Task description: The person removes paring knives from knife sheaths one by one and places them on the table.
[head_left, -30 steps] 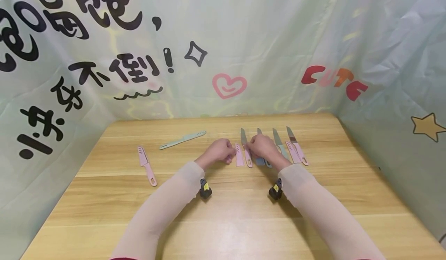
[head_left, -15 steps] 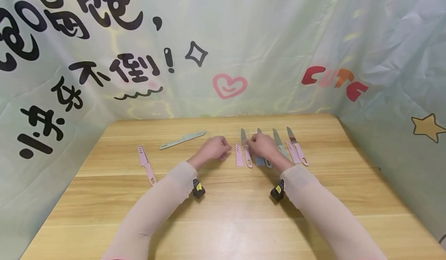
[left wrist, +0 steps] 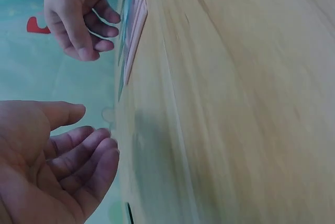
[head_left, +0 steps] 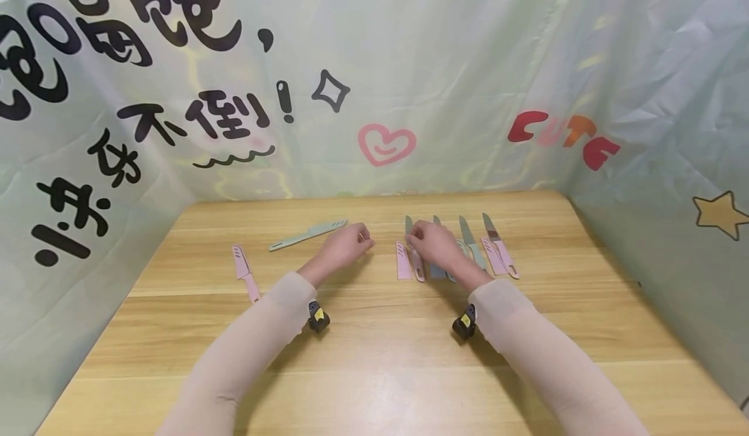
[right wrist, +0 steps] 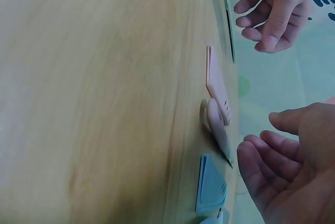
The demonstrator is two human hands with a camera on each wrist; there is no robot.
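My left hand (head_left: 344,246) hovers over the table near the green sheathed knife (head_left: 301,237), loosely curled and holding nothing. My right hand (head_left: 434,243) is above a pink-handled knife (head_left: 418,269) and hides part of it. In the right wrist view that hand's thumb and fingers (right wrist: 269,164) stand apart with nothing between them. Left of this knife lies a pink blade sheath (head_left: 403,262). A blue sheath (head_left: 437,271) and a blue knife, partly covered by the hand, lie on its other side.
Farther right are a green knife (head_left: 470,238), a pink sheath (head_left: 495,258) and another pink-handled knife (head_left: 504,257), blades bare and pointing away. At the left a pink sheathed knife (head_left: 241,264) lies partly behind my left sleeve (head_left: 257,345). Printed curtains border the wooden table (head_left: 386,371).
My left hand has drawn away to the left from the pink sheath. My right hand has lifted slightly and shifted a little over the pink-handled knife. The knives and sheaths stay put.
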